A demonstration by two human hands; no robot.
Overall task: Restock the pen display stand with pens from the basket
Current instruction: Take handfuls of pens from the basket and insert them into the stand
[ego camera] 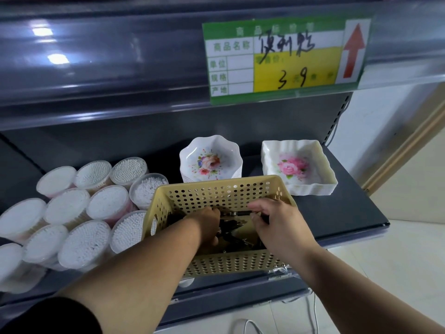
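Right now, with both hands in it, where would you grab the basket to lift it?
The basket sits level, open top up, with a larger slot in its left wall: probably take the rim at the left and right walls, one hand from each side. The left hand and right hand grip pens inside.

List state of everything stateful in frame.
basket, on shelf edge, holds pens
left hand, inside basket among pens, grip hidden
right hand, pinches one pen over basket
swab tubs, closed, tilted
round dishes, stacked, top one empty
square dishes, stacked, top one empty
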